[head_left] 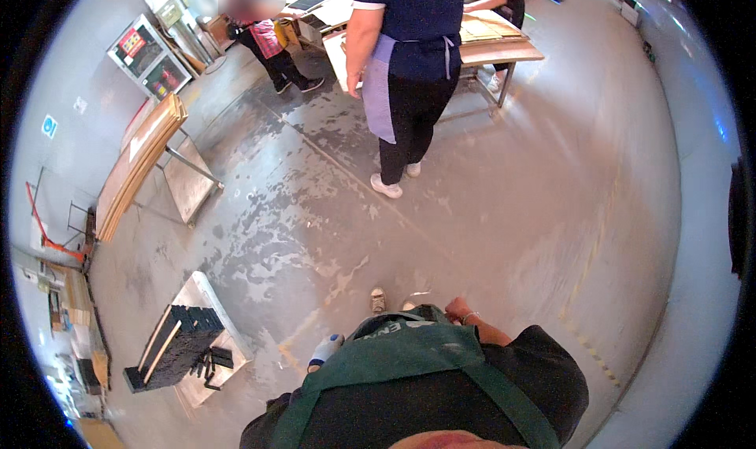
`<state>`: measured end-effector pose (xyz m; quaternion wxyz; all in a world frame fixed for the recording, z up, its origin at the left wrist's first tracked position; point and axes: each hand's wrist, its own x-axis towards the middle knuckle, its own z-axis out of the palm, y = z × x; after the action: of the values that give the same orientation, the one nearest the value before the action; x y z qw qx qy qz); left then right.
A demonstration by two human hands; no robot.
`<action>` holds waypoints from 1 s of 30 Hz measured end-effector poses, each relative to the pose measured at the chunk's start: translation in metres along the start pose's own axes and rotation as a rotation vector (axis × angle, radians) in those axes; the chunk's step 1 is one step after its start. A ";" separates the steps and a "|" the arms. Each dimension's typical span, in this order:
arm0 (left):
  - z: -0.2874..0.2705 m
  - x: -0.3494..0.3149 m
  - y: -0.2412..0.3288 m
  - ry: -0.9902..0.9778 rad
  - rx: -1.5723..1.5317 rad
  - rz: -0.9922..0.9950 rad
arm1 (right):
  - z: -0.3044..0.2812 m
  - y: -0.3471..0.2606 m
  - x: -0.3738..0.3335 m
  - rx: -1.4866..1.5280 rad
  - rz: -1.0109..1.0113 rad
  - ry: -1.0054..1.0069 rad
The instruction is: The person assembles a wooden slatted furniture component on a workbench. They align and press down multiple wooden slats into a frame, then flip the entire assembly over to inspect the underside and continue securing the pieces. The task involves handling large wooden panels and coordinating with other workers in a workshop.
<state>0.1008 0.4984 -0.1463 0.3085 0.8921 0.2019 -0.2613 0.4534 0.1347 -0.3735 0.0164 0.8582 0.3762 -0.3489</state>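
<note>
My left hand [327, 348], in a white glove with blue on it, hangs low beside the green apron [386, 347] I wear. Bare, with a thin bracelet at the wrist, my right hand [457, 309] is at the apron's other edge. Both hands are small in view and their fingers are mostly hidden; no held object shows at either. Off to the left of my gloved hand stands a low trolley [201, 291] bearing a stack of black strips or panels [177, 343] and several loose black pieces [209, 366].
Ahead, a person [417, 48] in dark clothes and a light apron stands by a worktable [504, 51] with brown sheets. Two more people are near it. A rack with stacked brown boards [142, 166] stands at left. The floor [260, 213] has pale worn patches; a wall [701, 173] runs along the right.
</note>
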 end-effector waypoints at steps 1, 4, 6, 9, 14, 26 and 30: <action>-0.003 0.004 0.003 0.014 0.017 -0.002 | -0.012 -0.003 -0.007 0.076 0.065 -0.021; -0.036 0.012 0.026 -0.005 -0.124 -0.046 | -0.050 -0.003 -0.029 -0.178 -0.228 -0.008; -0.053 0.008 0.031 0.000 -0.153 -0.095 | -0.067 -0.012 -0.032 -0.384 -0.465 0.046; -0.041 0.016 0.001 0.054 0.042 0.042 | -0.075 -0.022 -0.013 -0.430 -0.472 0.087; -0.033 0.020 -0.019 0.088 0.050 0.053 | -0.104 -0.054 0.013 -0.278 -0.467 0.232; 0.001 0.045 -0.071 0.015 -0.214 -0.142 | -0.011 -0.050 0.071 0.183 0.058 0.045; -0.008 0.052 -0.080 0.005 -0.222 -0.173 | -0.027 -0.059 0.043 0.480 0.184 -0.117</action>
<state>0.1029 0.5721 -0.2076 0.3808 0.8325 0.3065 -0.2606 0.4510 0.2121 -0.3651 -0.1344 0.8464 0.2015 -0.4743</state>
